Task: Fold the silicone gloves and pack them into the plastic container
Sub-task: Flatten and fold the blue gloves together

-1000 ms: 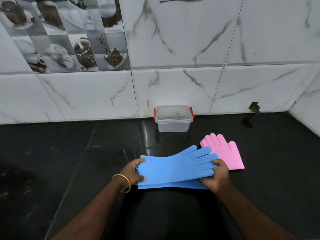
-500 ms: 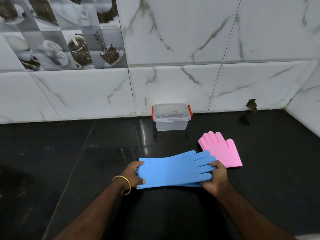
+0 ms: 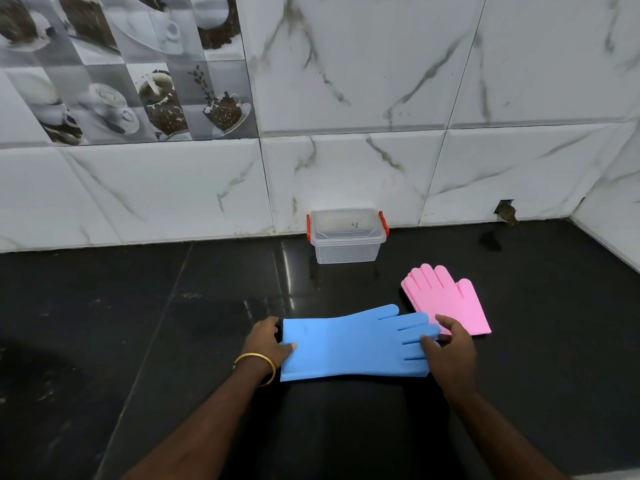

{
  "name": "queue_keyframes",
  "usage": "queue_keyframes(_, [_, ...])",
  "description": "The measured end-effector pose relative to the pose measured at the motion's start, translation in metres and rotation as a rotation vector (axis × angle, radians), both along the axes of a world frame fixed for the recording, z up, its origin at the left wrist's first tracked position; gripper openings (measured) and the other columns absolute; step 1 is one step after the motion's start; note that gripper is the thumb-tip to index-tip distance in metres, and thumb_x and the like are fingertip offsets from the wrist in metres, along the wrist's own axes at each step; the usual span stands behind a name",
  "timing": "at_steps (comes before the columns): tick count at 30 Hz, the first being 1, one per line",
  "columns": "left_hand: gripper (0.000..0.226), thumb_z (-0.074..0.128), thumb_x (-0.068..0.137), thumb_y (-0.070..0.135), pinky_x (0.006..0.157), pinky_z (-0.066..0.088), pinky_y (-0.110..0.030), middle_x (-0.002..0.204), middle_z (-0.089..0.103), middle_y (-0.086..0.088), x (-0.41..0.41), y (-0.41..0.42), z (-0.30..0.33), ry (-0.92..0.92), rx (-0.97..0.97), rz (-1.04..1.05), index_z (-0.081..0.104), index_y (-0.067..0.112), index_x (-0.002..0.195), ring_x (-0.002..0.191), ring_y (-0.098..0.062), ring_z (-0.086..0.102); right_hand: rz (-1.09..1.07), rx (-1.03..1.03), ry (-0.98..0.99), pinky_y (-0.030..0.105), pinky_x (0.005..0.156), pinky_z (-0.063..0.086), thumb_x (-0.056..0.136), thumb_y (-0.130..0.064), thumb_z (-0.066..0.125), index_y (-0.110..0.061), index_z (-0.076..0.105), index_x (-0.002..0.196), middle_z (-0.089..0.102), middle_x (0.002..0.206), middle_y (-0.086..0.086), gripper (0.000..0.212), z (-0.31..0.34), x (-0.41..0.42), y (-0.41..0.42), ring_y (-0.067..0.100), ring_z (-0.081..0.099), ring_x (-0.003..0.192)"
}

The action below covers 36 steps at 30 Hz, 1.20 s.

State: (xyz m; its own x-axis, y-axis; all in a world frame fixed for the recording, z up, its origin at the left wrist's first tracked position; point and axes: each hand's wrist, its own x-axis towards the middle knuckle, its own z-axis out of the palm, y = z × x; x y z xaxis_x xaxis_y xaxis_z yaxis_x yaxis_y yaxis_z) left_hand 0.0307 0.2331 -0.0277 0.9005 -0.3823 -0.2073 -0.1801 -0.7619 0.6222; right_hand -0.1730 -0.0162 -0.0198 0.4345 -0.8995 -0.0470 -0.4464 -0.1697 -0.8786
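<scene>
blue glove [image 3: 349,344] lowered flat | black counter [image 3: 138,323], marble tiles [image 3: 346,168] | both hands pinch it

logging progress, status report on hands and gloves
Left hand pinching blue glove cuff, right hand on its fingers. Glove flat, unfolded. Container lid on.

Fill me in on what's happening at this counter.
A person is laying blue silicone gloves flat on the black counter. The left hand grips the cuff end, and the right hand rests on the finger end. Pink gloves lie just beyond, to the right. The plastic container sits by the wall with its lid on, so nothing is packed yet.
</scene>
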Motion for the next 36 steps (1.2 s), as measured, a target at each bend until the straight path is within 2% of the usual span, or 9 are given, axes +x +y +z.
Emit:
queue_keyframes(4, [0.057,0.082,0.07,0.032,0.09,0.049,-0.031,0.113,0.066,-0.005,0.009,-0.007,0.001,0.08,0.002,0.094,0.059,0.011,0.118,0.104,-0.024,0.063,0.055,-0.272,-0.004,0.047,0.097,0.049,0.08,-0.012,0.075,-0.019,0.057,0.123,0.061,0.12,0.0,0.047,-0.001,0.008,0.021,0.018,0.056,0.109])
queue_keyframes(8, [0.059,0.088,0.064,0.026,0.09,0.05,-0.032,0.113,0.067,-0.007,0.019,-0.016,-0.001,0.188,-0.031,0.206,0.06,0.011,0.114,0.104,-0.025,0.064,0.253,0.035,-0.16,0.033,0.093,0.048,0.083,-0.011,0.075,-0.027,0.051,0.13,0.054,0.124,-0.007,0.055,-0.001,0.026,0.055,0.014,0.055,0.113])
queue_keyframes(13, [0.036,0.088,0.061,0.019,0.07,0.053,-0.027,0.098,0.074,-0.014,0.038,-0.022,0.002,0.317,0.005,0.168,0.073,0.003,0.089,0.087,-0.027,0.071,0.463,0.313,-0.188,0.027,0.103,0.04,0.089,-0.023,0.071,-0.027,0.038,0.143,0.043,0.141,-0.01,0.064,-0.004,0.055,0.092,0.01,0.047,0.126])
queue_keyframes(15, [0.02,0.085,0.066,0.015,0.067,0.049,-0.026,0.087,0.072,-0.014,0.038,-0.022,0.008,0.29,0.009,0.143,0.066,0.009,0.071,0.081,-0.027,0.069,0.563,0.348,-0.191,0.023,0.105,0.033,0.092,-0.026,0.066,-0.028,0.031,0.148,0.037,0.146,-0.012,0.066,-0.004,0.068,0.1,0.006,0.039,0.133])
queue_keyframes(17, [0.028,0.08,0.071,0.011,0.067,0.047,-0.028,0.079,0.063,-0.008,0.034,-0.023,0.012,0.258,-0.011,0.124,0.053,0.015,0.064,0.074,-0.024,0.061,0.634,0.359,-0.193,0.022,0.109,0.028,0.095,-0.028,0.061,-0.028,0.023,0.152,0.029,0.152,-0.012,0.068,-0.005,0.082,0.104,0.004,0.031,0.137])
queue_keyframes(23, [0.031,0.075,0.074,0.007,0.067,0.047,-0.029,0.081,0.056,-0.003,0.025,-0.018,0.01,0.287,-0.204,0.159,0.049,0.016,0.088,0.074,-0.019,0.056,0.571,0.361,-0.194,0.022,0.111,0.024,0.096,-0.029,0.06,-0.022,0.018,0.155,0.023,0.159,-0.004,0.073,-0.012,0.112,0.107,0.011,0.022,0.147])
queue_keyframes(28, [0.072,0.078,0.071,0.002,0.069,0.058,-0.032,0.103,0.056,-0.011,0.008,-0.006,0.011,0.312,-0.388,-0.045,0.03,0.027,0.119,0.092,-0.028,0.065,0.512,0.323,-0.22,0.024,0.113,0.027,0.093,-0.028,0.064,-0.022,0.023,0.153,0.029,0.151,-0.01,0.072,-0.022,0.112,0.109,0.009,0.027,0.144])
queue_keyframes(33, [0.037,0.075,0.07,-0.007,0.072,0.054,-0.025,0.085,0.066,0.004,-0.002,-0.008,0.02,0.191,-0.374,-0.111,0.073,0.025,0.088,0.08,-0.017,0.063,0.456,0.37,-0.258,0.024,0.11,0.031,0.095,-0.028,0.062,-0.019,0.026,0.152,0.032,0.146,-0.009,0.069,-0.021,0.112,0.106,0.008,0.03,0.141])
queue_keyframes(36, [0.034,0.072,0.074,-0.012,0.07,0.056,-0.03,0.086,0.072,-0.005,-0.011,-0.021,0.036,0.279,-0.508,0.036,0.076,0.016,0.093,0.077,-0.019,0.067,0.397,0.455,-0.302,0.022,0.102,0.033,0.096,-0.029,0.06,-0.019,0.031,0.149,0.038,0.14,-0.009,0.061,-0.017,0.111,0.099,0.009,0.037,0.135])
